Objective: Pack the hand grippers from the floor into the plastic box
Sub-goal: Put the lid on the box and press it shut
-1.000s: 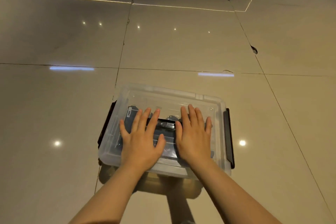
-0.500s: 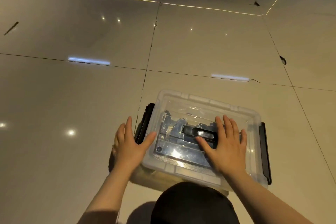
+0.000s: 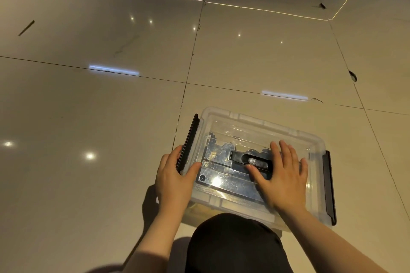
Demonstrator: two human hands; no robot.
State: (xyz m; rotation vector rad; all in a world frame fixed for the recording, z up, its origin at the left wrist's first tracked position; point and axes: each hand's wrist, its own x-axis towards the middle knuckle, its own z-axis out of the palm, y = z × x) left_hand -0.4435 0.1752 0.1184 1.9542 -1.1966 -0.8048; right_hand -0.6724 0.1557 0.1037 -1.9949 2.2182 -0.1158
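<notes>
The plastic box [image 3: 255,162] sat on the tiled floor [image 3: 88,106] in the lower centre of the frame, its clear lid [image 3: 261,131] in place. Dark shapes showed through the lid and were taken to be the hand grippers [image 3: 224,153], packed inside; their number could not be told. A black carry handle [image 3: 250,160] lay at the middle of the lid.

The right hand [image 3: 281,177] lay flat on the lid, fingers straight and spread, holding nothing. The left hand [image 3: 175,175] was at the box's left end, thumb on the lid's edge and fingers curled round the black left latch [image 3: 188,142]. The right latch [image 3: 329,186] stood untouched at the far end.

In my judgement the packing was done and the step in hand was latching the lid. To do it well, the flat hand should press the lid down evenly while the left latch is swung up until it seats; the right latch then needs the same. A lid not seated all round may spring the latch.

A dark rounded shape [image 3: 235,246], likely the person's knee, filled the bottom edge.
</notes>
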